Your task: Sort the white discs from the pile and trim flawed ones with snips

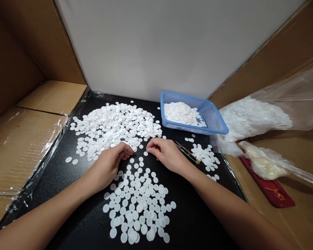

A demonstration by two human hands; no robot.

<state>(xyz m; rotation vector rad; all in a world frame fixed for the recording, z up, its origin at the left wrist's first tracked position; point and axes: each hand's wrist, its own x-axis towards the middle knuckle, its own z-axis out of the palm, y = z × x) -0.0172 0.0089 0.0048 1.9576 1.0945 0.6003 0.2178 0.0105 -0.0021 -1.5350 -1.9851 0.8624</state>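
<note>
While both hands curl on the black tabletop [75, 222], left hand [110, 163] fingers bunch at the big disc pile's [114, 125] 6 o'clock edge; right hand [167, 153] fingers close together just above the near disc pile [139, 205] at 12 o'clock; can't tell whether either grips a disc; red case [270, 189] writing at 3 o'clock unreadable.

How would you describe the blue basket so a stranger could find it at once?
Start at the black table and look to its far right corner, by the white wall. There sits the blue basket, a shallow mesh tray holding white discs. It is the only blue thing, and its discs are contained, unlike the loose piles on the table.
</note>
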